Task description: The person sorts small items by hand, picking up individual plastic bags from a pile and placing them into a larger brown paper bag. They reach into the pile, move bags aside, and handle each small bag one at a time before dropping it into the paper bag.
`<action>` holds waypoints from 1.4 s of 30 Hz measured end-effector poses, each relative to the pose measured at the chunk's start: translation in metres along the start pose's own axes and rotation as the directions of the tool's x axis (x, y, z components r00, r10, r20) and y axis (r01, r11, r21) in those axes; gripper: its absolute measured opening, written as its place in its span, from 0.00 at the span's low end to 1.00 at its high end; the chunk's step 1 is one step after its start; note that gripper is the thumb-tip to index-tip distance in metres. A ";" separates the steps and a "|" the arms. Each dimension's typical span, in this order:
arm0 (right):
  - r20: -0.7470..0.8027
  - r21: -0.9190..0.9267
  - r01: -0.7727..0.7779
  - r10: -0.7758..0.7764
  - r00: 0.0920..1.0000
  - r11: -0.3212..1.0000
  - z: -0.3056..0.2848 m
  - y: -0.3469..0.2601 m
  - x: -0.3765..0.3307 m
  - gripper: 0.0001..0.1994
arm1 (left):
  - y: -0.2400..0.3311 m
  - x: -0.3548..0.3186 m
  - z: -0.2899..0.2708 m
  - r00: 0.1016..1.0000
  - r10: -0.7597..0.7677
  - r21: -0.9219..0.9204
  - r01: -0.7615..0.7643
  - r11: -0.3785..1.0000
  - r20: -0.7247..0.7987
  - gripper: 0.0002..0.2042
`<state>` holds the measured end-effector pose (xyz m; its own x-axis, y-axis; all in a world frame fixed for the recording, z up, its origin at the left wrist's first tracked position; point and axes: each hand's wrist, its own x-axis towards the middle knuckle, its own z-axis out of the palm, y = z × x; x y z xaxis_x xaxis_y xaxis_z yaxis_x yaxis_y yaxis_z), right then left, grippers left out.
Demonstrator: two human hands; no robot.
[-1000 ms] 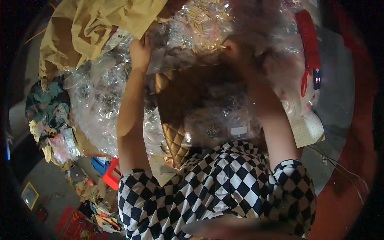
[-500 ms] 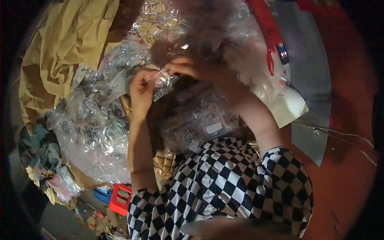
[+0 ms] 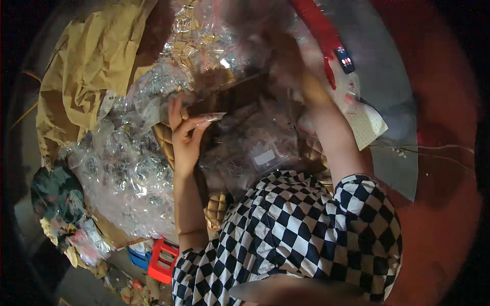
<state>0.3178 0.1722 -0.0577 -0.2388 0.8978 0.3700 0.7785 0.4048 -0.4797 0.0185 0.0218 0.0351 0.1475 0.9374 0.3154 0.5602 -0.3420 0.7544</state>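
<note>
My left hand (image 3: 186, 136) pinches a small clear plastic bag (image 3: 215, 117) between thumb and index finger; the other fingers point up. My right hand (image 3: 278, 41) reaches to the far side over the pile, so smeared by motion and shade that its fingers do not show. Below and between my arms lies a larger clear bag (image 3: 245, 137) with a white label (image 3: 264, 157) and small metal parts inside. Ahead of my hands are small bags of brass-coloured pieces (image 3: 186, 48). To the left is a big heap of clear bags (image 3: 127, 168) holding silvery small parts.
Crumpled brown paper (image 3: 84, 76) lies far left. A red strip (image 3: 319, 28) and a small dark device with a lit screen (image 3: 344, 59) are at right, near a dotted pale sheet (image 3: 366, 125) and thin cables (image 3: 434, 148). A red plastic stool (image 3: 163, 260) stands lower left.
My right hand has left the small bag and swung away to the far right side. My left hand keeps the bag, now with its other fingers raised, slightly lower in view.
</note>
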 end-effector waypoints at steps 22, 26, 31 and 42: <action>-0.024 -0.068 -0.266 0.265 0.964 0.962 0.036 -0.023 -0.188 0.09 | -0.032 -0.056 -0.007 0.804 -0.565 -0.649 0.531 0.545 0.184 0.08; 0.374 0.806 -0.591 0.796 0.476 -0.025 0.033 -0.027 -0.169 0.13 | -0.026 -0.063 -0.009 0.811 -0.539 -0.554 0.562 0.614 0.226 0.07; 0.570 0.821 -0.463 0.541 0.618 -0.336 0.018 -0.099 -0.131 0.14 | 0.000 -0.061 0.000 0.849 -0.395 -0.620 0.528 0.581 0.352 0.06; 0.447 0.862 -0.447 0.060 0.893 0.240 0.030 -0.184 -0.155 0.21 | -0.017 -0.088 0.035 0.883 -0.469 -0.507 0.391 0.768 -0.029 0.07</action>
<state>0.1942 -0.0359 -0.0505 -0.4258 0.9032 -0.0537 -0.2063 -0.1547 -0.9662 0.0250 -0.0524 -0.0253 -0.1560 0.9860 -0.0588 0.0744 0.0711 0.9947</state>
